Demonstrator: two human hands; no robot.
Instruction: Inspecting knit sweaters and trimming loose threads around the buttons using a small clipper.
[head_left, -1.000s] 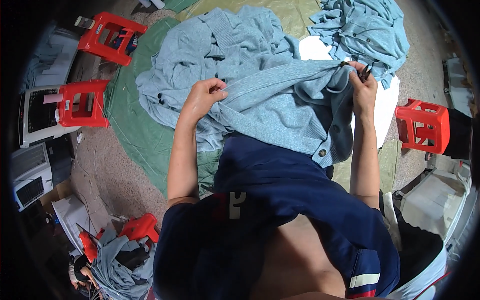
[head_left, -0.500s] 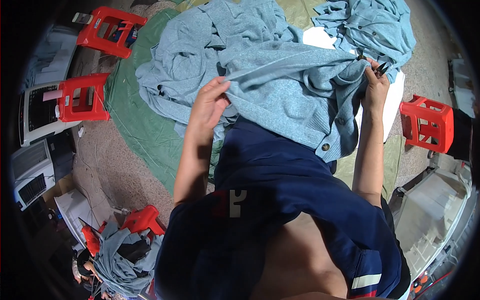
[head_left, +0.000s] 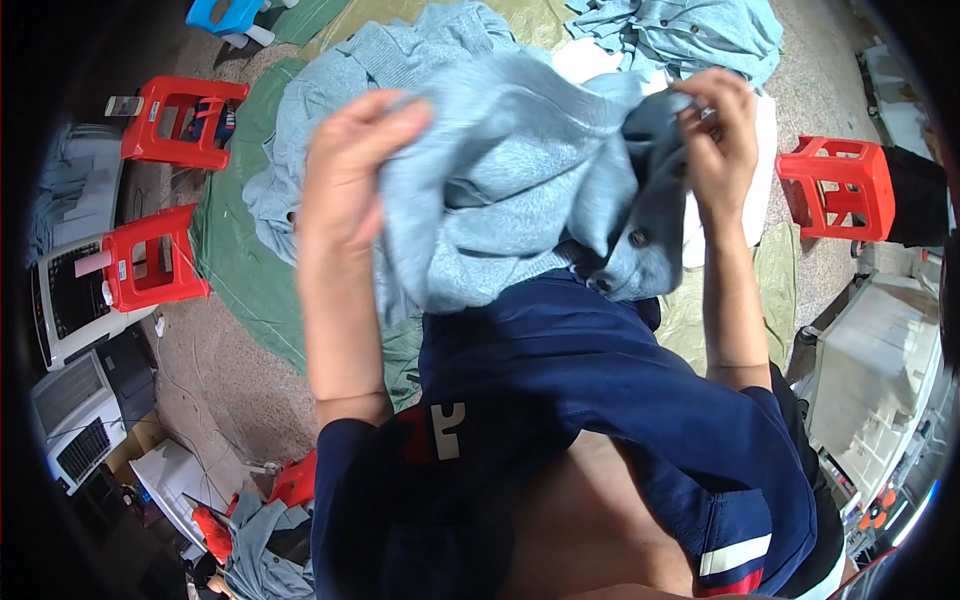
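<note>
Sheeting (head_left: pixel 238 240) in green carries, inward from its left edge, a heap of blue-grey knitwear (head_left: pixel 340 75). Nearer you, the blue-grey cardigan (head_left: pixel 500 190) hangs between your hands: your left hand (head_left: pixel 345 165) has its grip closed on one side, your right hand (head_left: pixel 722 140) pinches the other, above a dark round button (head_left: pixel 639 238).
</note>
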